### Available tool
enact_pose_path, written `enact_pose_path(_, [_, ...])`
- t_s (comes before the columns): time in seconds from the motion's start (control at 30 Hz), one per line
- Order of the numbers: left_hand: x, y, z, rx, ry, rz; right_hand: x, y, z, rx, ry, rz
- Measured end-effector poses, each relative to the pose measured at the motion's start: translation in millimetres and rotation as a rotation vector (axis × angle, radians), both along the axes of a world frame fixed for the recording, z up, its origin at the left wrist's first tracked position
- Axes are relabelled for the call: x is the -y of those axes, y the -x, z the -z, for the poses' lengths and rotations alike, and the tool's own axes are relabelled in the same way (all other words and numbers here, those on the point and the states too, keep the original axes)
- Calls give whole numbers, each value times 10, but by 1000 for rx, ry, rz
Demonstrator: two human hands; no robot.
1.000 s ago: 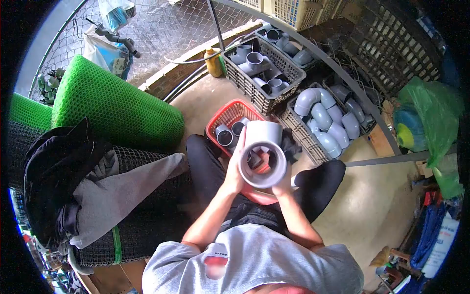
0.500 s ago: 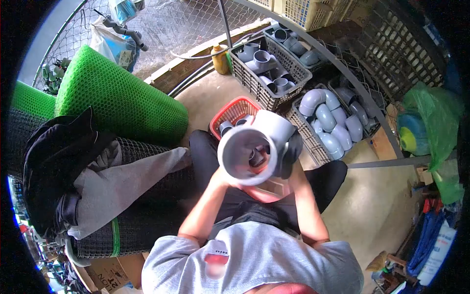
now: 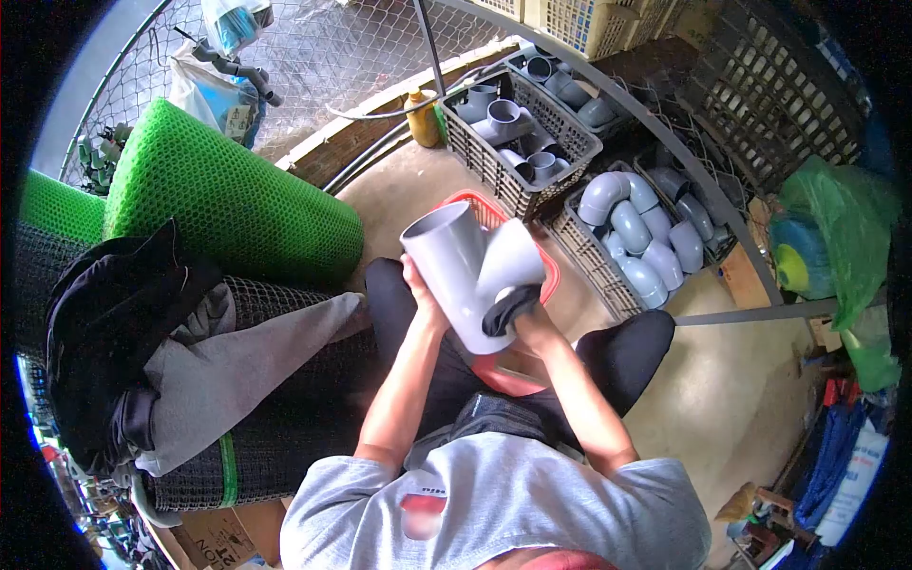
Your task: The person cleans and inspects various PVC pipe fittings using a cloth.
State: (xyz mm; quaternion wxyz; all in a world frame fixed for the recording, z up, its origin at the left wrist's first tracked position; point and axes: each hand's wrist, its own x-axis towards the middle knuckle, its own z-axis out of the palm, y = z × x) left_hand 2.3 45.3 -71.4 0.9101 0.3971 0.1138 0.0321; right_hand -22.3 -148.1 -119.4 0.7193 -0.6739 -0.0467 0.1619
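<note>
A large grey Y-shaped pipe fitting (image 3: pixel 454 271) is tilted over my lap, its wide round opening facing up and left. Around its left side wraps my left hand (image 3: pixel 425 296), fingers partly hidden behind the pipe. At the lower right, under the side branch, my right hand (image 3: pixel 528 321) is closed on a black cloth (image 3: pixel 508 309) pressed against the fitting; the fingers are mostly covered. Below the fitting stands a red plastic basket (image 3: pixel 551 277), largely hidden by it.
Dark crates (image 3: pixel 518 190) of grey fittings stand ahead, beside a crate (image 3: pixel 594 261) of grey elbows. A yellow-brown bottle (image 3: pixel 424 119) stands behind. Green mesh rolls (image 3: pixel 228 185) lie left, with a grey-and-black garment (image 3: pixel 237 361) nearby. A green bag (image 3: pixel 841 237) hangs right.
The fitting has turned from its opening facing me to lying side-on, showing its branch. My left hand has moved up its left side; my right hand has shifted lower and left.
</note>
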Motion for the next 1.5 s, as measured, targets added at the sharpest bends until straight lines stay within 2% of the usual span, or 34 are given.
enact_pose_path(0.03, [43, -36, -15, -68, -4, -65, -5, 0, -134, -151, -163, -1])
enact_pose_path(0.1, [15, 43, -36, -80, -81, -66, -36, 67, -425, -2, -37, 19])
enact_pose_path(0.13, [-48, 93, -33, -94, -92, -1, -38, 96, -421, 1, -37, 22])
enact_pose_path(0.2, [-99, 143, -46, -113, -99, 70, -20, 209, -411, 245, -74, 116])
enact_pose_path(0.23, [-104, 189, -61, 21, -254, 79, -4, 236, -417, 237, -69, 119])
enact_pose_path(0.3, [-103, 276, -118, 295, -560, 88, 23, 277, -483, 186, 149, 260])
enact_pose_path(0.33, [-62, 267, -179, 210, -494, 41, 19, 272, -548, 166, 255, 327])
enact_pose_path(0.43, [-56, 273, -247, 204, -492, 57, 27, 333, -897, 173, 240, 428])
enact_pose_path(0.47, [-53, 257, -291, 205, -492, 59, 55, 335, -984, 318, 211, 457])
enact_pose_path(0.5, [-37, 240, -360, 263, -630, 90, 73, 316, -1091, 368, 142, 471])
enact_pose_path(0.53, [-5, 238, -469, 320, -765, 121, 160, 229, -1062, 576, 285, 315])
enact_pose_path(0.57, [79, 242, -586, 373, -796, 146, 244, 117, -1036, 780, 427, 150])
enact_pose_path(0.6, [168, 263, -611, 380, -748, 169, 250, 60, -1090, 621, 434, 69])
enact_pose_path(0.63, [245, 307, -610, 383, -702, 194, 278, -29, -1156, 658, 524, -16])
enact_pose_path(0.7, [329, 368, -600, 373, -728, 200, 304, -235, -1092, 507, 143, 108])
enact_pose_path(0.77, [384, 437, -683, 366, -731, 224, 459, -384, -981, 392, 79, -33])
enact_pose_path(0.8, [378, 445, -668, 360, -733, 235, 465, -374, -1211, 441, 202, -74])
enact_pose_path(0.83, [374, 438, -639, 355, -719, 226, 480, -483, -1034, 511, 237, -83])
enact_pose_path(0.9, [322, 416, -560, 339, -674, 233, 339, -498, -765, 467, 191, 17])
enact_pose_path(0.97, [276, 401, -514, 317, -686, 186, 246, -353, -768, 756, 370, 72])
enact_pose_path(1.0, [281, 391, -445, 314, -688, 190, 194, -281, -790, 664, 362, 62])
enact_pose_path(1.03, [289, 382, -356, 272, -627, 85, 119, -187, -804, 569, 353, 52])
enact_pose_path(1.1, [314, 333, -283, 200, -550, -96, -161, 136, -658, 577, 314, 141])
enact_pose_path(1.17, [277, 265, -207, 95, -376, -177, -206, 294, -899, 769, 380, 119])
enact_pose_path(1.2, [206, 208, -226, 72, -384, -166, -200, 337, -941, 878, 585, 129])
enact_pose_path(1.23, [186, 206, -242, 119, -423, -147, -189, 317, -895, 882, 581, 126])
enact_pose_path(1.3, [254, 289, -340, 75, -515, -117, -150, 216, -623, 605, 294, 88])
enact_pose_path(1.33, [298, 307, -324, 118, -510, -96, -62, 109, -649, 549, 269, 90])
enact_pose_path(1.43, [362, 419, -380, 188, -524, 14, 16, -246, -635, 331, 84, 483])
enact_pose_path(1.5, [361, 484, -407, 204, -541, 38, 314, -418, -329, 42, 49, 342])
